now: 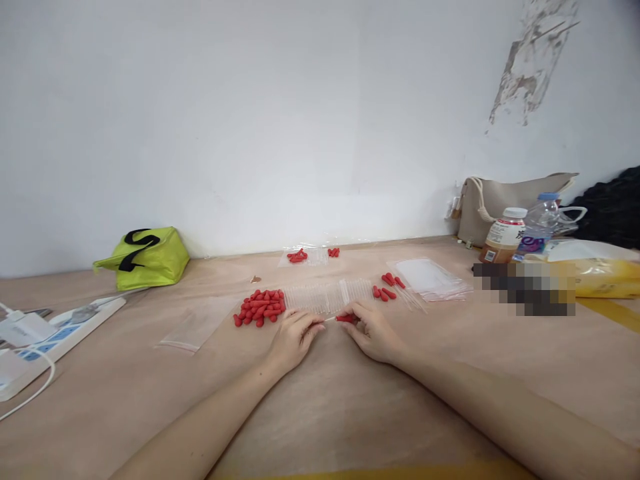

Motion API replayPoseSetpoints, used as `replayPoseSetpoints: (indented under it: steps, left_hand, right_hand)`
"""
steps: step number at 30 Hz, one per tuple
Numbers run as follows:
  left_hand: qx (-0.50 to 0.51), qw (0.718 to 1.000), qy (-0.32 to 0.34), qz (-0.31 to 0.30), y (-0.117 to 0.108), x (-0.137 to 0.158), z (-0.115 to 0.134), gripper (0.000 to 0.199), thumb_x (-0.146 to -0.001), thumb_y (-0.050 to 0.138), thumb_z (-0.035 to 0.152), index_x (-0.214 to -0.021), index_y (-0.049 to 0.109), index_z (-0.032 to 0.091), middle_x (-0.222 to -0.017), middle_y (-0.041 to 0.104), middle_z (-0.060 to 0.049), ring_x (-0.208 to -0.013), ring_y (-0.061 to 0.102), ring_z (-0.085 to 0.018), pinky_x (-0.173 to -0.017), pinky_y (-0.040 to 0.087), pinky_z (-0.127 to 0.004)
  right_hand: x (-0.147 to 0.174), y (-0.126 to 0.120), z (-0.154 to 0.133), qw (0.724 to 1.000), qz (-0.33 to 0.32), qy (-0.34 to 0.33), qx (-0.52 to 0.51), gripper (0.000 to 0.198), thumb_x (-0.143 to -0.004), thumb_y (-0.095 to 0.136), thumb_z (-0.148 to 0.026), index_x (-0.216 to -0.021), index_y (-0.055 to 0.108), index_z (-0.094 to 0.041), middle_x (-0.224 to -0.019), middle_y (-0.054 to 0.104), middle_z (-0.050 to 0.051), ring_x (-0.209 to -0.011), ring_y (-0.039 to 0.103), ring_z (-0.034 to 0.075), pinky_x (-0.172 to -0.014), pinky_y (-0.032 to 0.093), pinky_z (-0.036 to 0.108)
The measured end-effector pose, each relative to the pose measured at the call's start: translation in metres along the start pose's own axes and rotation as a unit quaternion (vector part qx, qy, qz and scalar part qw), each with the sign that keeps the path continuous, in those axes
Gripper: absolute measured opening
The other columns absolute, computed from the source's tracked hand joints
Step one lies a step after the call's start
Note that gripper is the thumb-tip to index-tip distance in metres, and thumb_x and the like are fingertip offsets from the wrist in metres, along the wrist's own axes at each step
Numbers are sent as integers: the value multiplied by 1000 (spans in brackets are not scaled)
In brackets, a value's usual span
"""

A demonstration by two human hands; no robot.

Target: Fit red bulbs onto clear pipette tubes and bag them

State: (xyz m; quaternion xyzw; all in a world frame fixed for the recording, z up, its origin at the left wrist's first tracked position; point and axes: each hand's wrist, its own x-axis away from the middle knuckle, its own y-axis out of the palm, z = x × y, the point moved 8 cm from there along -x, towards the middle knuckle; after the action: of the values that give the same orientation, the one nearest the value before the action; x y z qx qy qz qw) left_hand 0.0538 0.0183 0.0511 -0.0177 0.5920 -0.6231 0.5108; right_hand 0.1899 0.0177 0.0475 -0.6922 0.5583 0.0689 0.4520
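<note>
My left hand (296, 335) pinches a thin clear dropper tube (330, 319), its tip pointing right. Facing it, my right hand (371, 331) grips a red rubber bulb (344, 319) between thumb and fingers. Tube and bulb meet or nearly meet; I cannot tell whether the tube is inside. Left of my hands lies a heap of red rubber bulbs (259, 307). Just beyond them stretches a row of clear dropper tubes (320, 298). A few bulbs (384, 293) and several loose tubes (414, 300) are beyond my right hand.
Clear plastic bags (200, 327) lie at left, with a stack of bags (430, 277) at right. A filled bag (315, 256) rests by the wall. Around the edges are a power strip (65, 337), a lime-green bag (150, 257), bottles (505, 237) and a yellow package (600, 273).
</note>
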Motion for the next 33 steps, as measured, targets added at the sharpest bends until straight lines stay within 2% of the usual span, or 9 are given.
replayPoseSetpoints:
  steps: [8, 15, 24, 33]
  left_hand:
    - [2, 999, 28, -21, 4, 1, 1, 16, -87, 45, 26, -86, 60, 20, -80, 64, -3, -78, 57, -16, -77, 37, -32]
    - [28, 997, 52, -44, 6, 5, 6, 18, -87, 43, 25, -81, 58, 18, -76, 62, -4, -74, 55, -15, -73, 40, -29]
    - [40, 997, 36, -54, 5, 5, 7, 26, -86, 40, 26, -67, 55, 17, -60, 54, -1, -60, 51, -14, -64, 41, -27]
    - [4, 997, 45, -61, 13, 3, 11, 21, -86, 41, 22, -75, 58, 17, -65, 57, -2, -64, 53, -15, -67, 40, -28]
  right_hand:
    - [1, 5, 2, 999, -19, -24, -10, 12, -81, 49, -22, -87, 58, -19, -82, 59, 4, -75, 55, 13, -69, 45, 28]
    - [1, 9, 4, 998, -39, -33, -26, 14, -80, 49, -19, -84, 62, -19, -81, 62, 4, -76, 57, 13, -69, 45, 27]
    - [1, 12, -3, 996, -56, -64, 5, 11, -79, 52, -24, -82, 61, -18, -75, 62, 3, -69, 56, 12, -64, 44, 24]
    - [1, 15, -3, 992, -75, -75, 65, 8, -78, 52, -24, -78, 57, -17, -75, 59, 2, -70, 53, 12, -63, 41, 23]
